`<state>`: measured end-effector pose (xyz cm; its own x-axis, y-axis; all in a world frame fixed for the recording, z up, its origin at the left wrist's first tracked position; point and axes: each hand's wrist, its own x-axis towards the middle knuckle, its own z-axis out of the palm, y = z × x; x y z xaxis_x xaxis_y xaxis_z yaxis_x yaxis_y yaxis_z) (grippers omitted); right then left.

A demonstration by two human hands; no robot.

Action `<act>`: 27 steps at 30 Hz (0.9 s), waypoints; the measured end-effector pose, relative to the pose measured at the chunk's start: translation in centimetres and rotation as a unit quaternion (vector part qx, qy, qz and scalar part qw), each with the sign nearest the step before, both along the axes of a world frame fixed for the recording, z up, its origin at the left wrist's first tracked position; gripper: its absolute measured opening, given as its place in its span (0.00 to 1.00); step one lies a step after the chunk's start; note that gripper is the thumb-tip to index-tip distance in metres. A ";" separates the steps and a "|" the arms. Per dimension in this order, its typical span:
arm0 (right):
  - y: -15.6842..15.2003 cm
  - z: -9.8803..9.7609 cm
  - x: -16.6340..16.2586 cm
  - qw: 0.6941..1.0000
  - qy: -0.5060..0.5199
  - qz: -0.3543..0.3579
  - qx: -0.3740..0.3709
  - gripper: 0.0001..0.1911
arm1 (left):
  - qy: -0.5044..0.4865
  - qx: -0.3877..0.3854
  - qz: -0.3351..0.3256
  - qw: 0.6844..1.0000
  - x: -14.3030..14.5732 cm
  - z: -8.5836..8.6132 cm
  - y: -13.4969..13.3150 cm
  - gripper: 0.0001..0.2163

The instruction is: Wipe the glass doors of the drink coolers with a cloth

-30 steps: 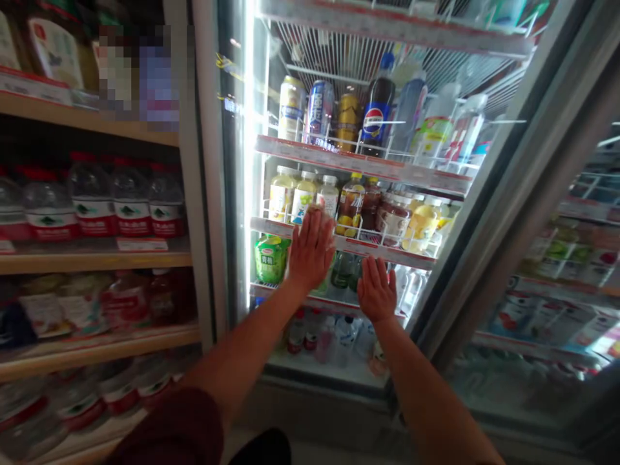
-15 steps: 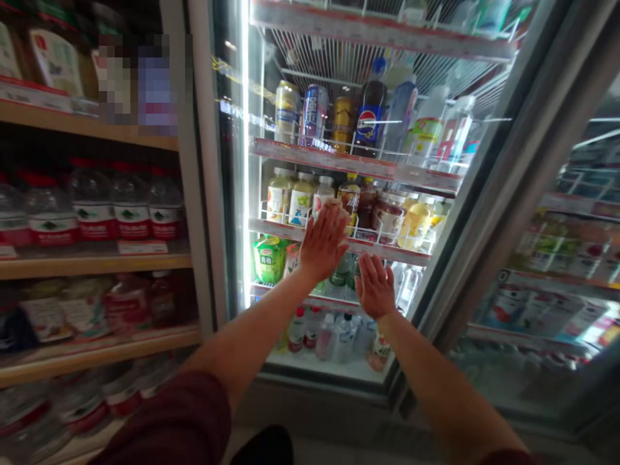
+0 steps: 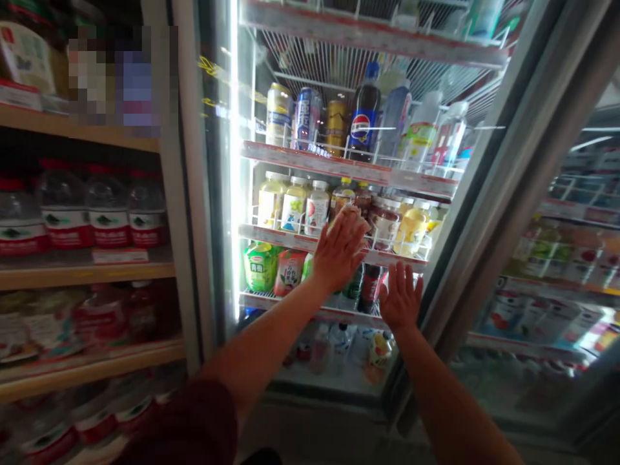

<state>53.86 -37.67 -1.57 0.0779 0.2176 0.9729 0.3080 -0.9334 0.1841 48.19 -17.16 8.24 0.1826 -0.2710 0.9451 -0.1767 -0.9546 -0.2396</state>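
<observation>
My left hand (image 3: 340, 253) lies flat against the glass door (image 3: 334, 397) of a lit drinks cooler, fingers stretched upward. A pale pinkish crumpled cloth (image 3: 361, 221) shows past its fingertips, pressed under them; its full shape is hidden by the hand. Lower and to the right, my right hand (image 3: 401, 298) holds nothing. Its fingers are spread and point up, palm toward the glass near the door's right side; whether it touches cannot be told. Behind the glass, juice bottles (image 3: 317, 206) and a dark bottle with a red label (image 3: 371, 284) stand near the hands.
Higher in the cooler stand cans (image 3: 279, 113) and a cola bottle (image 3: 363, 126) on a wire shelf. Green pouches (image 3: 260, 266) sit lower left. An open wooden shelf (image 3: 87, 274) with red-capped water bottles (image 3: 106, 203) is at left. Another glass-fronted cooler (image 3: 557, 303) stands at right.
My left hand has slid to the right across the glass with the cloth. My right hand has also shifted right and slightly down, its fingers now spread wider. The view has turned slightly.
</observation>
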 end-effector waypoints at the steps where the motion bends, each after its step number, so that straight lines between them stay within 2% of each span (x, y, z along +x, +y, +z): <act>1: 0.0 0.0 -0.1 1.000 0.005 -0.001 0.002 0.30 | 0.003 -0.004 -0.004 1.000 0.1 -0.6 -0.8 0.30; 3: 0.0 0.2 -0.2 1.000 0.013 -0.004 0.005 0.29 | 0.007 0.034 -0.016 0.999 -0.2 -4.1 -1.8 0.31; 5: -0.1 0.2 -0.3 1.000 0.016 -0.007 0.004 0.29 | 0.022 0.127 -0.033 0.991 -0.7 -8.6 -1.8 0.32; 6: -0.1 0.3 -0.3 1.000 0.016 -0.007 0.003 0.30 | 0.036 0.175 -0.038 0.983 -1.0 -10.3 -1.5 0.31; 7: -0.1 0.2 -0.3 1.000 0.016 -0.006 0.002 0.31 | 0.048 0.210 -0.039 0.976 -1.2 -11.2 -1.0 0.30; 8: -0.1 0.2 -0.3 1.000 0.018 -0.003 0.002 0.31 | 0.054 0.228 -0.036 0.971 -1.3 -11.2 -0.3 0.29; 9: -0.1 0.2 -0.2 1.000 0.018 0.001 0.002 0.32 | 0.052 0.225 -0.031 0.972 -1.3 -10.3 0.6 0.28; 10: -0.1 0.1 -0.2 1.000 0.018 0.004 0.003 0.33 | 0.042 0.203 -0.023 0.978 -1.2 -8.5 1.6 0.28; 13: -0.1 0.0 -0.1 1.000 0.018 0.003 0.004 0.33 | -0.007 0.072 0.005 0.997 -0.7 -0.9 4.6 0.28; 14: -0.1 0.0 -0.1 1.000 0.020 0.002 0.004 0.33 | -0.020 0.025 0.013 0.999 -0.6 1.1 5.4 0.28; 15: -0.1 -0.1 -0.1 1.000 0.024 0.001 0.006 0.33 | -0.031 -0.014 0.021 0.999 -0.6 2.4 6.0 0.28; 16: 0.0 -0.1 -0.1 1.000 0.028 0.001 0.008 0.33 | -0.038 -0.043 0.027 0.998 -0.7 2.6 6.4 0.28; 17: 0.0 -0.1 -0.1 1.000 0.030 0.001 0.009 0.33 | -0.039 -0.057 0.032 0.997 -0.8 1.8 6.6 0.29; 19: 0.0 -0.1 -0.2 0.999 0.032 0.001 0.011 0.32 | -0.028 -0.034 0.032 0.999 -1.4 -2.3 6.6 0.31; 21: 0.0 -0.1 -0.2 0.999 0.035 -0.001 0.015 0.31 | 0.000 0.062 0.015 0.998 -2.1 -7.5 6.5 0.30; 22: 0.0 -0.1 -0.2 0.999 0.037 -0.002 0.017 0.31 | 0.017 0.138 -0.004 0.990 -2.4 -9.5 6.6 0.29; 23: 0.0 -0.1 -0.2 0.999 0.039 -0.003 0.019 0.30 | 0.032 0.197 -0.016 0.980 -2.6 -10.7 6.9 0.27; 24: 0.0 -0.1 -0.1 0.999 0.041 -0.004 0.020 0.30 | 0.041 0.238 -0.023 0.970 -2.8 -10.7 7.3 0.26; 25: 0.0 -0.1 -0.1 0.999 0.041 -0.004 0.020 0.30 | 0.043 0.246 -0.021 0.968 -2.8 -9.8 7.9 0.25; 27: -0.1 -0.1 -0.1 0.999 0.038 0.000 0.019 0.31 | 0.026 0.168 0.007 0.985 -2.7 -5.5 9.6 0.24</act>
